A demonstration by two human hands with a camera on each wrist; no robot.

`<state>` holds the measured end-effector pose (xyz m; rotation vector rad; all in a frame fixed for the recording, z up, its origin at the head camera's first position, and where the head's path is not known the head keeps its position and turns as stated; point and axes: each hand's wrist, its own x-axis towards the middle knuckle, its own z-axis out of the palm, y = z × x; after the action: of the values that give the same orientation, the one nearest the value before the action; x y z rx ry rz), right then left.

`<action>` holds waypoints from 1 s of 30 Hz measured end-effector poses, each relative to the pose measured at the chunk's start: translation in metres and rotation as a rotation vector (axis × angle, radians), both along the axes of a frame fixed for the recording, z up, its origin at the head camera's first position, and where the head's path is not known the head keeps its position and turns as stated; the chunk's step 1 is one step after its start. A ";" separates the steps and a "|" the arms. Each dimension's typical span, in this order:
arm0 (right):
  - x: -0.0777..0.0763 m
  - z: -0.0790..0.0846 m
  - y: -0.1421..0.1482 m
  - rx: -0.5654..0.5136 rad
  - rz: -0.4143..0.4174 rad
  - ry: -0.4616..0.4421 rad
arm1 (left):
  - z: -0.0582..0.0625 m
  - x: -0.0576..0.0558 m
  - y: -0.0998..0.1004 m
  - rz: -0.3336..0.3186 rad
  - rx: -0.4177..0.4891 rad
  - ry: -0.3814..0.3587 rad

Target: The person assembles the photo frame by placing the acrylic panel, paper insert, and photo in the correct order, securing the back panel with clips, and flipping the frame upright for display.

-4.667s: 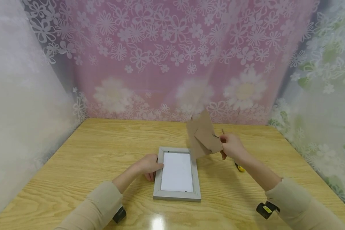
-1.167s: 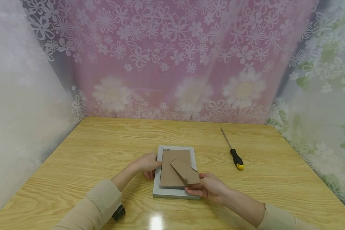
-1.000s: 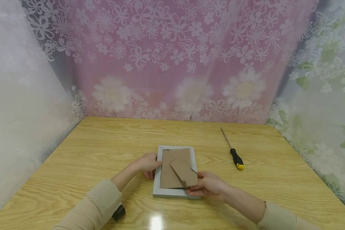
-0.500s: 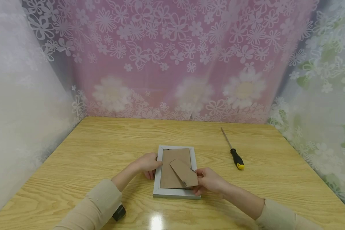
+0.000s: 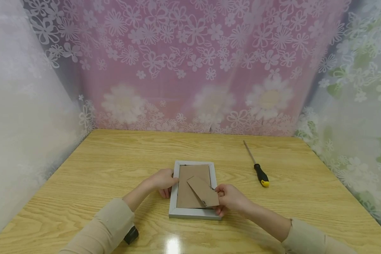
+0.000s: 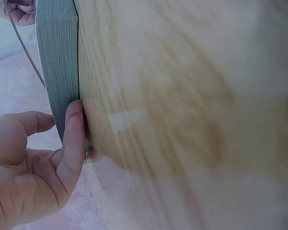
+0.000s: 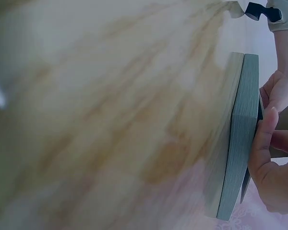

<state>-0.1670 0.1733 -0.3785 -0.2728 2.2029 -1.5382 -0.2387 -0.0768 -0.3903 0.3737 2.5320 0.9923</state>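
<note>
A grey picture frame (image 5: 195,212) lies face down on the table. Its brown backing board (image 5: 192,171) sits within the opening, with a flap-like stand leg (image 5: 204,192) slanting up toward the lower right. My left hand (image 5: 161,181) grips the frame's left side, thumb on top; the left wrist view shows fingers of that hand (image 6: 33,172) against the ridged outer edge. At the lower right, my right hand (image 5: 231,199) pinches the backing board by its stand leg, fingertips right over the frame's rim. The frame's side (image 7: 242,120) also appears in the right wrist view.
A screwdriver (image 5: 261,174) with a black and yellow handle lies to the right, its shaft pointing away. The wooden table (image 5: 130,151) ends at a pink flowered curtain (image 5: 177,88). A black wrist device (image 5: 131,235) hangs under the left sleeve.
The right hand brought the backing board from the air at the right down into the frame, covering the white sheet. Lately its fingers shifted slightly up the stand leg. The left hand stayed put.
</note>
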 end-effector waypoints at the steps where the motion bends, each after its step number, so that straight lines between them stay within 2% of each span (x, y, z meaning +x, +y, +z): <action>1: 0.000 0.000 0.001 0.004 0.005 0.004 | 0.000 0.000 0.000 0.000 -0.001 0.000; 10: 0.001 0.000 0.003 0.025 0.034 0.033 | 0.000 0.001 0.000 -0.001 0.007 -0.002; 20: 0.007 -0.002 0.004 -0.064 -0.061 -0.040 | 0.000 0.001 -0.001 0.000 0.010 -0.005; 30: 0.006 0.002 0.000 0.040 -0.055 -0.006 | 0.001 0.001 0.000 -0.001 0.004 0.000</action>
<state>-0.1613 0.1734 -0.3763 -0.1967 2.2515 -1.5194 -0.2381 -0.0768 -0.3894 0.3760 2.5305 0.9969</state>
